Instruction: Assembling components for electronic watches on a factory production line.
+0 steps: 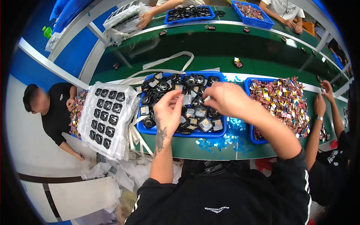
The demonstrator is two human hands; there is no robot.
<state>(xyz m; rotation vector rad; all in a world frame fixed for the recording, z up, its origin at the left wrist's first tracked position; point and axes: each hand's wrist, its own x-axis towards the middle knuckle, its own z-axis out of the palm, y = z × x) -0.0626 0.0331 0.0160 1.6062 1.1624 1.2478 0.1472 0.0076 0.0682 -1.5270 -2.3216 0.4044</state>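
Observation:
Both my hands are over a blue tray heaped with small black square housings; several show round lenses, others clear or grey square faces. My left hand is above the tray's left middle, its thumb and fingers closed in a pinch on a small translucent piece. Over the tray's right part, my right hand is also pinched, fingertips pointing left towards the left hand. A tiny pale bit shows at those fingertips, too small to name. The two hands are apart.
To the left a white moulded tray holds rows of black housings. Another blue tray, full of small reddish parts, stands right. Blue film scraps litter the table. Beyond runs a green belt with scattered parts. Co-workers sit left, right and opposite.

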